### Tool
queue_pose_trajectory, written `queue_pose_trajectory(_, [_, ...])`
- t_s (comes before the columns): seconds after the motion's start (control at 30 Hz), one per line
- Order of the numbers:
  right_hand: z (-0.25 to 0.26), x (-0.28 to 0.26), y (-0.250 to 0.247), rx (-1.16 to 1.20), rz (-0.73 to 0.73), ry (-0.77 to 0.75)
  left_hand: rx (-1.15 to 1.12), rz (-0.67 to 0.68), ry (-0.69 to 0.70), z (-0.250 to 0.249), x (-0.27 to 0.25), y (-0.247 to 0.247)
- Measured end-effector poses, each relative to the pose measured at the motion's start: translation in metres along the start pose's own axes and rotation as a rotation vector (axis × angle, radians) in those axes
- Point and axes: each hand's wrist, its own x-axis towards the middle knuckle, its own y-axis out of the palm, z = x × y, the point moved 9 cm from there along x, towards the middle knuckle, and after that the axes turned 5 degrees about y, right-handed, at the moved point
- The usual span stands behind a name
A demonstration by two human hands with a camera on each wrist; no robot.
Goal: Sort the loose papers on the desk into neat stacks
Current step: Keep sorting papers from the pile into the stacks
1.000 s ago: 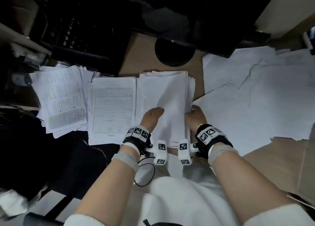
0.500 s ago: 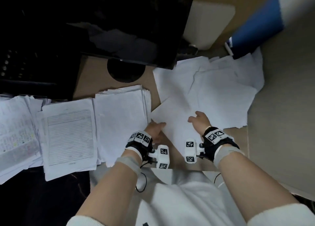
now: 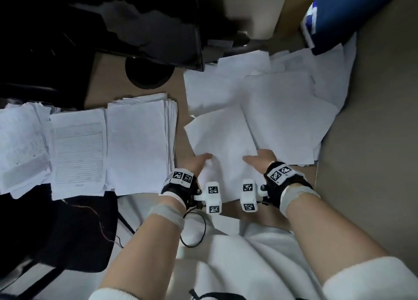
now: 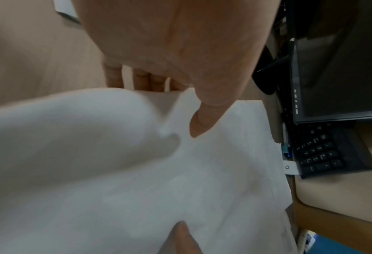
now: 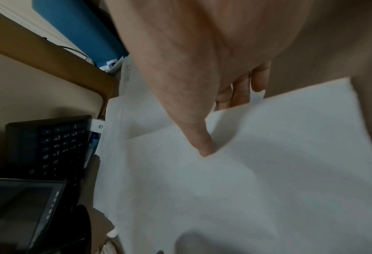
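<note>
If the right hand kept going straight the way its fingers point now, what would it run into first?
The right hand already pinches the near sheet, so going on means sliding up along it. Past that sheet's far edge it would likely meet the loose paper pile next, though the overlap depth is unclear.

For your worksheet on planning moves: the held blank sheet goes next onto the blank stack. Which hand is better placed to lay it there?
Left. Both hands pinch the sheet, but the left hand sits right beside the blank stack; the right hand is on the far side.

Black monitor (image 3: 126, 21), keyboard (image 4: 324, 151) behind; blue box (image 3: 346, 12) far right.
</note>
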Motion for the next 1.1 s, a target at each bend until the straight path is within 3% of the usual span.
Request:
queue_pose_trajectory(0.13, [0.000, -0.010, -0.037, 0.121, -0.179, 0.001, 0.054, -0.073, 0.221, -0.042, -0.003, 0.007])
queue_pose_trajectory(0.23, [0.000, -0.014, -0.084, 0.207, -0.365, 0.022, -0.014, 0.011, 0.260, -0.078, -0.014, 0.036])
queue_pose_trajectory(0.37, [-0.005, -0.005, -0.125, 0.202, -0.451, 0.076, 0.188, 0.075, 0.309, -0.107, -0.005, 0.080])
queue_pose_trajectory(0.5, [-0.021, 0.007, -0.130, 0.194, -0.444, 0.179, 0.283, 0.010, 0.308, -0.114, 0.005, 0.099])
queue_pose_trajectory(0.57, [-0.022, 0.008, -0.129, 0.192, -0.449, 0.215, 0.206, 0.024, 0.309, -0.118, 0.008, 0.103])
queue_pose_trajectory(0.7, [-0.003, 0.011, -0.108, 0.340, -0.254, 0.204, 0.011, 0.054, 0.215, -0.116, 0.015, 0.092])
queue_pose_trajectory(0.87, [0.018, 0.007, -0.070, 0.232, -0.086, 0.145, 0.224, 0.033, 0.228, -0.116, 0.018, 0.062])
queue_pose_trajectory(0.97, [0.016, -0.003, -0.049, 0.242, 0.024, 0.216, 0.372, -0.005, 0.193, -0.110, 0.019, 0.038])
queue_pose_trajectory(1.03, [0.019, -0.008, -0.049, 0.226, 0.029, 0.208, 0.353, 0.016, 0.129, -0.100, 0.020, 0.027])
queue_pose_trajectory(1.1, [0.035, -0.009, -0.063, 0.211, -0.049, 0.072, 0.319, 0.071, 0.038, -0.087, 0.017, 0.025])
